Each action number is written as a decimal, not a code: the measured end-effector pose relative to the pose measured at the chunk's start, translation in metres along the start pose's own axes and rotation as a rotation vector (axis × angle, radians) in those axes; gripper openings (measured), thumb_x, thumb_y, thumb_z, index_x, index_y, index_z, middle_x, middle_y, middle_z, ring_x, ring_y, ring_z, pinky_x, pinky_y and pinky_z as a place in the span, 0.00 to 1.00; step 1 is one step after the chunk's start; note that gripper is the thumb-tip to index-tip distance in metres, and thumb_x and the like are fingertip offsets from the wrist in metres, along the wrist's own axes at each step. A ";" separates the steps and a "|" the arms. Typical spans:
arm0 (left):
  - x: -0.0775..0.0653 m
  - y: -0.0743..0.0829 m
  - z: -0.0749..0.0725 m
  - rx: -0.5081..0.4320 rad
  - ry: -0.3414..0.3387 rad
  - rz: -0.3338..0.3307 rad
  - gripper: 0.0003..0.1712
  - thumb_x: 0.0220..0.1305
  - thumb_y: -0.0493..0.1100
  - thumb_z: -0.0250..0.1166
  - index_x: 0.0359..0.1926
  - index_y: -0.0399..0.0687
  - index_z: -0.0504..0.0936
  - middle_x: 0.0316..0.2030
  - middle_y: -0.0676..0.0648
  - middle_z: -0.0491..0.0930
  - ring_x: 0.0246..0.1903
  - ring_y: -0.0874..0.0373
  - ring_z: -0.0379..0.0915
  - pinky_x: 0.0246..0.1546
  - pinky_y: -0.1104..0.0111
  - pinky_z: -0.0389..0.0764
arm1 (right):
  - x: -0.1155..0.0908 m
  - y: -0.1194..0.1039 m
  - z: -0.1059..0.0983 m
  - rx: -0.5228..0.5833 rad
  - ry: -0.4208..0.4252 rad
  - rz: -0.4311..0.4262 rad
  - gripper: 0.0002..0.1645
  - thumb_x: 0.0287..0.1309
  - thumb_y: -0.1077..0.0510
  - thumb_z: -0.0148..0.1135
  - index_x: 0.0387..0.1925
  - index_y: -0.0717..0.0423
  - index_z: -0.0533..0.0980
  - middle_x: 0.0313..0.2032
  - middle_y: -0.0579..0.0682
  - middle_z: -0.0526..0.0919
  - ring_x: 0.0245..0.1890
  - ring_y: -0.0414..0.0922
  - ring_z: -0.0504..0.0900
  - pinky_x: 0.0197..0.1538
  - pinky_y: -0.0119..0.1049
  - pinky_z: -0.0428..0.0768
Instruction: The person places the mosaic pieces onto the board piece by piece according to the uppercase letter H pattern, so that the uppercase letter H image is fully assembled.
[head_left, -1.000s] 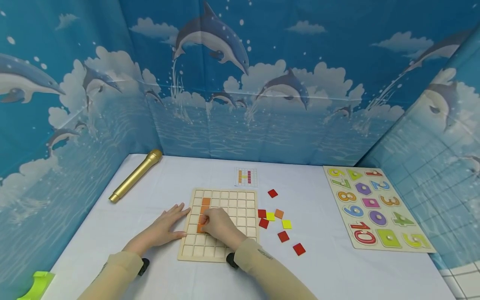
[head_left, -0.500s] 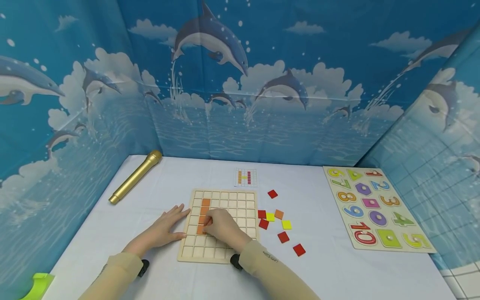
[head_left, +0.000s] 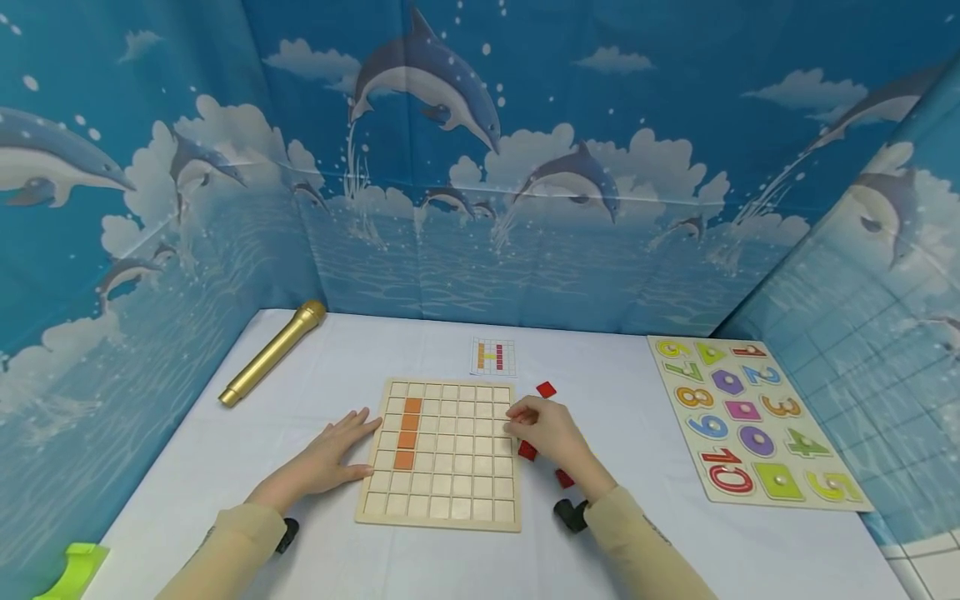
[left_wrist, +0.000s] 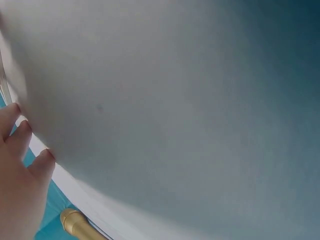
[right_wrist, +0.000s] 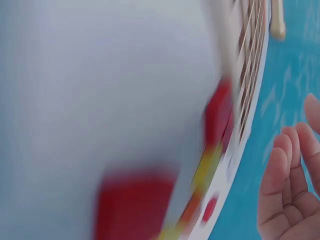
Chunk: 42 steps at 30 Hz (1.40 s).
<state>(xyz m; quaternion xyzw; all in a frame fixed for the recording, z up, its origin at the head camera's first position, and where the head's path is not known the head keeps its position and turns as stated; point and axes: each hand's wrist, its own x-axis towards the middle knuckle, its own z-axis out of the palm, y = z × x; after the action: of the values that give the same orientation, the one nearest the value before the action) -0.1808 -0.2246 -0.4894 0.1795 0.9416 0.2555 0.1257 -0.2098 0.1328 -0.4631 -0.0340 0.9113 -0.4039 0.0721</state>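
The left hand (head_left: 326,454) lies spread against the board (head_left: 452,483), maybe to keep it still, while the right hand (head_left: 553,432), loosely bent, seems empty near red squares (head_left: 527,451).

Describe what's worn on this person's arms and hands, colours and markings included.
The left sleeve and right sleeve are both long and beige; the right one bears a small dark marking, too small to read. A black device shows at the left wrist and another at the right. Both hands are bare, without gloves.
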 end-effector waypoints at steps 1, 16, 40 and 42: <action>0.000 0.000 0.000 0.001 0.000 0.000 0.44 0.61 0.53 0.68 0.73 0.44 0.62 0.75 0.32 0.52 0.74 0.32 0.44 0.72 0.36 0.47 | 0.000 0.006 -0.007 -0.002 0.016 0.020 0.10 0.55 0.56 0.72 0.39 0.54 0.82 0.32 0.45 0.82 0.32 0.40 0.77 0.34 0.30 0.78; 0.000 0.001 0.000 -0.014 0.001 -0.001 0.44 0.61 0.53 0.69 0.73 0.44 0.62 0.75 0.32 0.52 0.74 0.32 0.44 0.72 0.37 0.46 | -0.002 0.054 -0.055 -0.008 0.076 0.144 0.15 0.58 0.57 0.69 0.46 0.57 0.81 0.39 0.52 0.83 0.41 0.47 0.77 0.45 0.37 0.80; 0.000 0.001 -0.001 -0.005 -0.001 -0.008 0.45 0.61 0.53 0.69 0.73 0.44 0.62 0.75 0.33 0.52 0.74 0.33 0.44 0.72 0.37 0.47 | 0.006 0.057 -0.050 -0.086 -0.008 0.159 0.19 0.54 0.53 0.73 0.45 0.57 0.81 0.40 0.51 0.84 0.41 0.46 0.78 0.48 0.41 0.83; 0.000 0.001 -0.001 -0.004 -0.002 -0.010 0.45 0.60 0.53 0.69 0.73 0.45 0.62 0.75 0.33 0.52 0.74 0.33 0.44 0.73 0.37 0.47 | 0.006 0.057 -0.049 -0.100 -0.026 0.160 0.20 0.53 0.52 0.74 0.45 0.57 0.80 0.40 0.50 0.84 0.40 0.45 0.77 0.46 0.40 0.82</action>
<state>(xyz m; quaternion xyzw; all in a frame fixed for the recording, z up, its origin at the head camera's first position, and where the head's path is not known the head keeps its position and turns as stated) -0.1808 -0.2241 -0.4878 0.1747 0.9420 0.2565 0.1281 -0.2241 0.2068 -0.4735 0.0302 0.9291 -0.3503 0.1142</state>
